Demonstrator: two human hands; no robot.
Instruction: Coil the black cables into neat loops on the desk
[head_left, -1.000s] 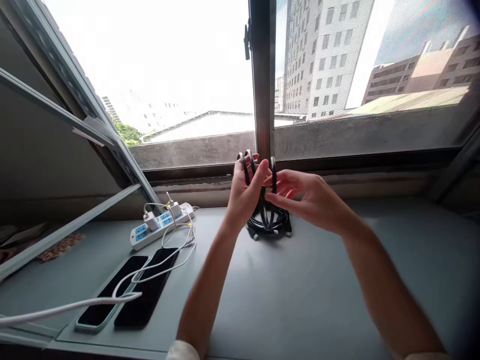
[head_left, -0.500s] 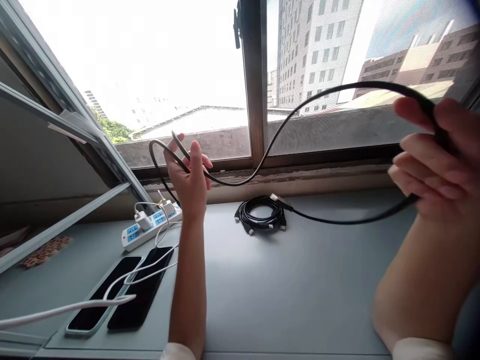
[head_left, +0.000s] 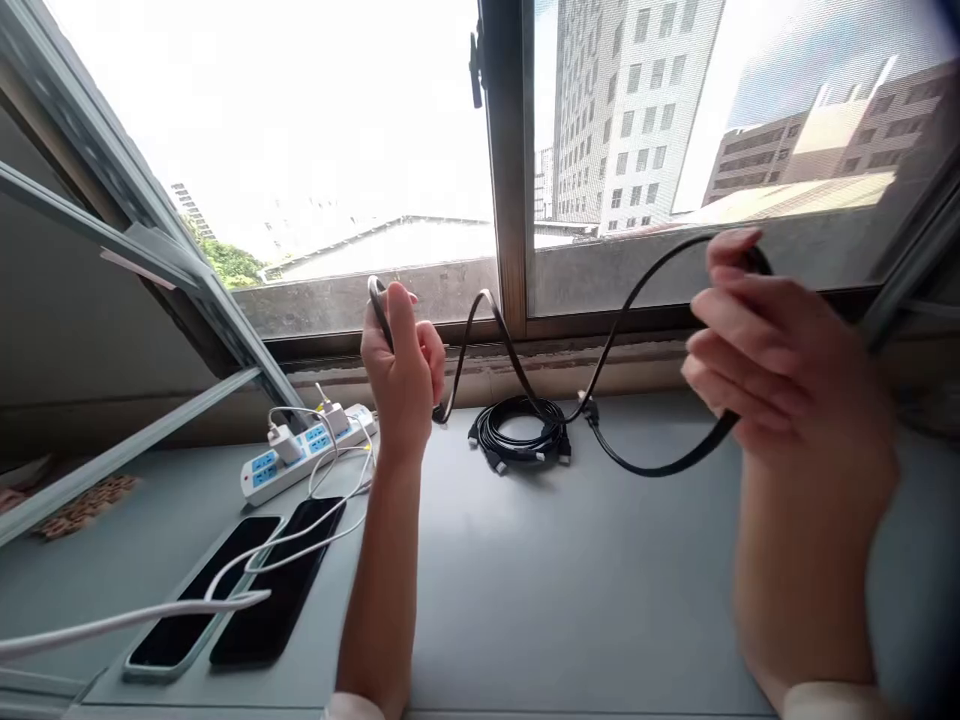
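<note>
A black cable [head_left: 660,470] runs in loops through the air between my two hands. My left hand [head_left: 403,370], left of the middle, has its fingers closed round part of it, with a short loop rising above the thumb. On the right, my right hand [head_left: 765,350] holds the cable between thumb and fingers, and a length hangs below with a plug near the middle. Under the hanging cable, a coiled bundle of black cables [head_left: 491,440] with several plug ends lies on the grey table [head_left: 570,600].
A white power strip [head_left: 274,478] with white chargers stands at the left back. Two phones [head_left: 289,590] lie in front of it, crossed by white cables [head_left: 135,622]. A metal frame [head_left: 232,310] slants along the left, and a window [head_left: 512,200] is behind.
My right hand has moved left and slightly down, closer to my left hand, so the cable between them sags in more bends. My left hand's fingers have closed and it has shifted slightly right.
</note>
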